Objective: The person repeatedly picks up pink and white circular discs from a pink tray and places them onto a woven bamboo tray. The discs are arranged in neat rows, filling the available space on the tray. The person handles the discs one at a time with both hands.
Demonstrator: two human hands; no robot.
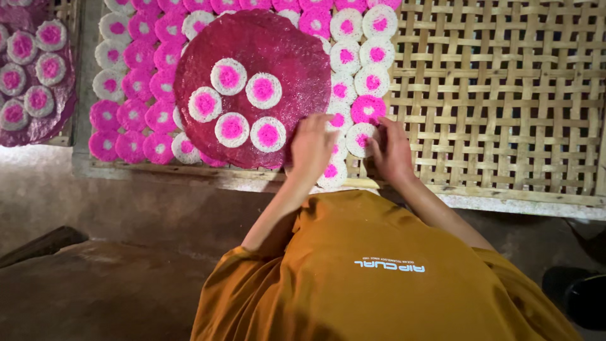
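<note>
My right hand (392,150) pinches a white-rimmed pink disc (361,137) just right of the big maroon round (252,50) on the woven bamboo tray (505,95), while my left hand (310,146) rests loosely curled between them.

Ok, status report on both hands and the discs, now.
Left hand flat on discs at the woven tray's near edge. Right hand touching a white-rimmed pink disc. Large dark red round with five discs lies just left. Nothing blocking.
</note>
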